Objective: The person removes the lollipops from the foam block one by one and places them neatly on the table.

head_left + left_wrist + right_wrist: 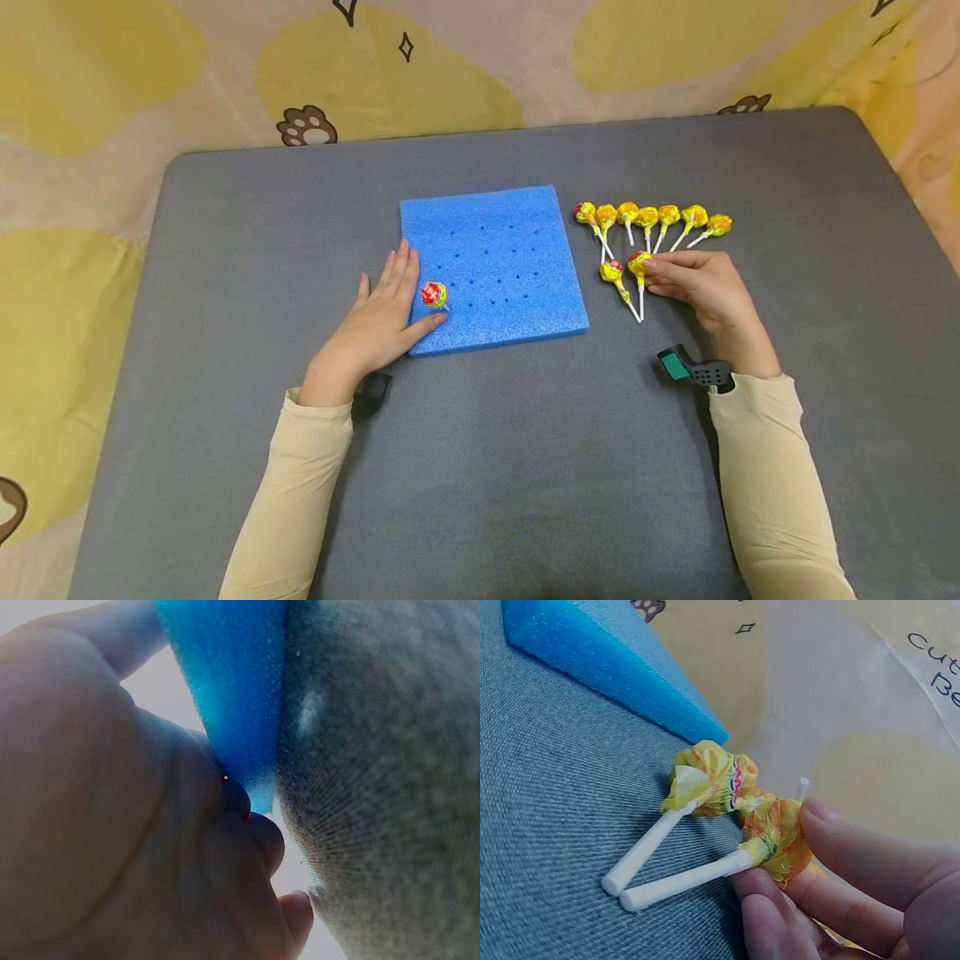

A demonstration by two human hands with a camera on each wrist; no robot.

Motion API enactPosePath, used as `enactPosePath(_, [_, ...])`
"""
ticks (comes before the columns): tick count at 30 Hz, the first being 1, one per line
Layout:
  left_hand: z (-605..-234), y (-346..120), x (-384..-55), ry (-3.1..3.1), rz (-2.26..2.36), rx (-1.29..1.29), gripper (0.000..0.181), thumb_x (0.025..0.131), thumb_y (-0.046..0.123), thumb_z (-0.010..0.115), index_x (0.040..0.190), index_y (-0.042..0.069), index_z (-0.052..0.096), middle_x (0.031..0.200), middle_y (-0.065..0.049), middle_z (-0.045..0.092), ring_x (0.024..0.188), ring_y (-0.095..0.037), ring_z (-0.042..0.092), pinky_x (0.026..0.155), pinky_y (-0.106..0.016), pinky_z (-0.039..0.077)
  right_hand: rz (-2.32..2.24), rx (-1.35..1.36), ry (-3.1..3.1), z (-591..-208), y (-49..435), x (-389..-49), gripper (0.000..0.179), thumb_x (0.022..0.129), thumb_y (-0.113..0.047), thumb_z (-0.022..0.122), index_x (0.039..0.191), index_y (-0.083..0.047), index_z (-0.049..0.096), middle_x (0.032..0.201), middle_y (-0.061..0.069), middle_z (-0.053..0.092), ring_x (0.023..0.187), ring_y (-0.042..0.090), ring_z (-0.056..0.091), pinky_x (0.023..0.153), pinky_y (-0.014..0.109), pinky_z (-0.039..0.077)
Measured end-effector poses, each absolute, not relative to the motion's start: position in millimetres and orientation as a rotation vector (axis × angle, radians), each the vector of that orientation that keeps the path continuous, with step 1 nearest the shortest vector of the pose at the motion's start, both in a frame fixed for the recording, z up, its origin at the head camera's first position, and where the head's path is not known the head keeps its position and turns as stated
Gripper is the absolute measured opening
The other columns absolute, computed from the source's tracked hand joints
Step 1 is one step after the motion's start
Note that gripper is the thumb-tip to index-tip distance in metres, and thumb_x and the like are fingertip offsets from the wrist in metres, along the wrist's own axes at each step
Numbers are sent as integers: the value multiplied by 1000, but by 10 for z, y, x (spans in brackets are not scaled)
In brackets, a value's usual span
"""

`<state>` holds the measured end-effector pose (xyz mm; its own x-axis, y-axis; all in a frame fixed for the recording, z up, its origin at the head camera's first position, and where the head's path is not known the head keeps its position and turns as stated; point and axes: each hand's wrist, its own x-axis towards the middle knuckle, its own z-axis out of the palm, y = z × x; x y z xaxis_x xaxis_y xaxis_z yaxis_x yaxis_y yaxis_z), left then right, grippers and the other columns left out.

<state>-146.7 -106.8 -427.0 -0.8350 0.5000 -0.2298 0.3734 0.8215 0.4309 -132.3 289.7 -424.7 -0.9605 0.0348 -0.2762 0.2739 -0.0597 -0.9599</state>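
Observation:
A blue foam board (495, 242) with several small holes lies on the grey table. One lollipop (432, 294), red and yellow, stands in its lower left part. My left hand (378, 321) rests along the board's left edge, fingers straight and thumb near that lollipop's stick; the left wrist view shows the palm against the foam's side. Right of the board, my right hand (701, 287) pinches a yellow-wrapped lollipop (776, 836) by its head between thumb and fingers, white stick pointing towards me. Beside it lies another lollipop (709, 776), their stick ends close together.
A row of several yellow lollipops (668, 216) lies beyond my right hand, sticks towards me. The grey table (525, 467) has rounded far corners. Behind it hangs a patterned yellow and cream cloth (450, 75). A dark wrist device (693, 368) sits at my right wrist.

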Motion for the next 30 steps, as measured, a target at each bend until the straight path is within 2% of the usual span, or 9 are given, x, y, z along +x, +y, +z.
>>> enactPosePath(10, [-4277,-1067,-1470,2669,539,656,89,96,50,44,149,3,-10,154,-7,-21,142,-22,-15,109,-57,-6,-1991,405,2272,-4278,2832,-1335,14,84,-9,71,76,-20,75,74,-5,70,63,7,66,61,22,54])
enactPosePath(16, [-4274,-1064,-1467,2673,546,653,89,96,50,45,149,3,-9,155,-7,-20,142,-23,-14,109,-57,-6,-1937,382,2358,-4285,2807,-1333,6,80,-12,76,79,-18,75,76,-2,71,64,7,65,61,22,54])
enactPosePath(19, [-4277,-1066,-1469,2676,548,650,90,95,50,46,149,3,-9,155,-7,-20,142,-23,-14,109,-56,-6,-1878,395,2401,-4287,2801,-1337,5,78,-16,78,82,-18,75,76,-4,70,64,7,65,62,22,54])
enactPosePath(30, [-4284,-1064,-1470,2675,547,657,90,95,50,46,149,3,-8,155,-7,-19,142,-23,-14,109,-57,-6,-1778,396,2468,-4278,2804,-1316,5,81,-18,76,83,-13,74,74,-9,68,66,6,65,63,21,54])
